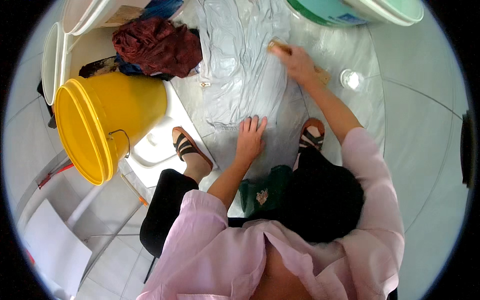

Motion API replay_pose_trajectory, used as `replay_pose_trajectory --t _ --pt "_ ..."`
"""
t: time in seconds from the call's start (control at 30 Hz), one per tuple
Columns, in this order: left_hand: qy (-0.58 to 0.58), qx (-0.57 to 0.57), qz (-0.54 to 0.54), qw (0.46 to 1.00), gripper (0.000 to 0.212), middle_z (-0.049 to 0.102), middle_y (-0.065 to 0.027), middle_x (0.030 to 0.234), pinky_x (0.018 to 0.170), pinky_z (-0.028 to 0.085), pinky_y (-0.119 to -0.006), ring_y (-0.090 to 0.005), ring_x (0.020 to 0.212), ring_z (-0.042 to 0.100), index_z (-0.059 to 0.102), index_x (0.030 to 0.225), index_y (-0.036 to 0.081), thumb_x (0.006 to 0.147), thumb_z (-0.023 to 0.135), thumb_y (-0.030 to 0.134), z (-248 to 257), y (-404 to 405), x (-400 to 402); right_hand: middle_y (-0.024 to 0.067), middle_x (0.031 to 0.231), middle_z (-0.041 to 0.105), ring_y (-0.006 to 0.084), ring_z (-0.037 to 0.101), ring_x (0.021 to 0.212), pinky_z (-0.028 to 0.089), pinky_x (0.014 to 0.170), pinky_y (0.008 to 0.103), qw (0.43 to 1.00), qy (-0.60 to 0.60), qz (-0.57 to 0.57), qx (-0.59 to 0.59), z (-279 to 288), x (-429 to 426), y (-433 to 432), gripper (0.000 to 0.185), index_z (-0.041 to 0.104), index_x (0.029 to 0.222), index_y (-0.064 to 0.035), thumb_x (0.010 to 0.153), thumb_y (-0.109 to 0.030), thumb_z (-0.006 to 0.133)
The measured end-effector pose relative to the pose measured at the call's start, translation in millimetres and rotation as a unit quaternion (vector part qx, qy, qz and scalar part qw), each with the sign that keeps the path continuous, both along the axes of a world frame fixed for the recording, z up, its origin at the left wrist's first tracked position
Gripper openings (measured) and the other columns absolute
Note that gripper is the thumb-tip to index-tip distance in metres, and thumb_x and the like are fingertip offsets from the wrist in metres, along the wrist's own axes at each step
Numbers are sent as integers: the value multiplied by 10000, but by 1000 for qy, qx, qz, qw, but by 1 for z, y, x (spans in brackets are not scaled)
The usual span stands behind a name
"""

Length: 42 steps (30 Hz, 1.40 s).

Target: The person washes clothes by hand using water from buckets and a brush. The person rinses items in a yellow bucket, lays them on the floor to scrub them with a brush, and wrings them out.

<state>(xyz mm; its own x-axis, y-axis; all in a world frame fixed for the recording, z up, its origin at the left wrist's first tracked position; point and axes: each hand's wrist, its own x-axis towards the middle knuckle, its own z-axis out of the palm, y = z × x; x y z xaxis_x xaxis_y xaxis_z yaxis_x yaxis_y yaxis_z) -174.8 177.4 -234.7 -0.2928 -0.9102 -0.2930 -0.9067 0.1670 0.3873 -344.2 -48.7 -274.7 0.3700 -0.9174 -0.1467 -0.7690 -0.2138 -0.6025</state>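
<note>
A wet pale grey garment (228, 71), seemingly trousers with a gathered elastic edge, lies spread and creased on the wet floor before me. My left hand (252, 137) rests flat on it near that gathered edge, fingers apart and holding nothing. Further up on the right side, my right hand (298, 63) grips a brown scrub brush (279, 45) against the cloth; motion blurs it, and its bristles are hidden. Partly covered by my right wrist is a flat tan object (322, 75), which I cannot identify.
A yellow bucket (120, 112) stands left, over a white ceramic squat pan (165, 150). Dark red cloth (157, 47) is heaped behind it. A green bucket (330, 13) is at the top right. A small bright white round object (351, 79) sits on the floor. My sandalled feet flank the garment.
</note>
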Motion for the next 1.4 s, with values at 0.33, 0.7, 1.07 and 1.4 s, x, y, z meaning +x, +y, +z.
replay_pose_trajectory --t 0.33,0.7,1.07,1.4 --pt "-19 16 0 1000 801 394 -147 1217 970 289 -489 -337 1152 360 385 1288 141 563 725 163 0 9 -4 201 886 591 310 573 839 445 730 398 969 -90 137 183 30 40 87 418 576 1039 -34 856 -399 486" --pt "20 109 -24 994 857 325 -187 1316 979 227 -574 -402 1208 290 347 1345 176 589 744 248 4 18 -33 116 661 557 218 544 675 419 697 375 965 -130 171 150 34 74 94 595 625 878 23 820 -553 483" --pt "-27 -34 39 998 725 358 -229 1279 1006 263 -500 -421 1205 318 383 1305 58 660 649 255 5 12 -8 155 754 566 278 550 664 405 531 381 992 -53 111 10 31 60 -20 323 598 1030 -56 849 -315 533" --pt "0 122 145 982 737 116 -319 1408 1022 297 -459 -465 1305 156 345 1316 -1 658 621 181 -2 76 31 166 899 526 284 519 862 443 749 370 906 -106 402 -71 -23 136 106 310 552 1146 -189 841 -158 502"
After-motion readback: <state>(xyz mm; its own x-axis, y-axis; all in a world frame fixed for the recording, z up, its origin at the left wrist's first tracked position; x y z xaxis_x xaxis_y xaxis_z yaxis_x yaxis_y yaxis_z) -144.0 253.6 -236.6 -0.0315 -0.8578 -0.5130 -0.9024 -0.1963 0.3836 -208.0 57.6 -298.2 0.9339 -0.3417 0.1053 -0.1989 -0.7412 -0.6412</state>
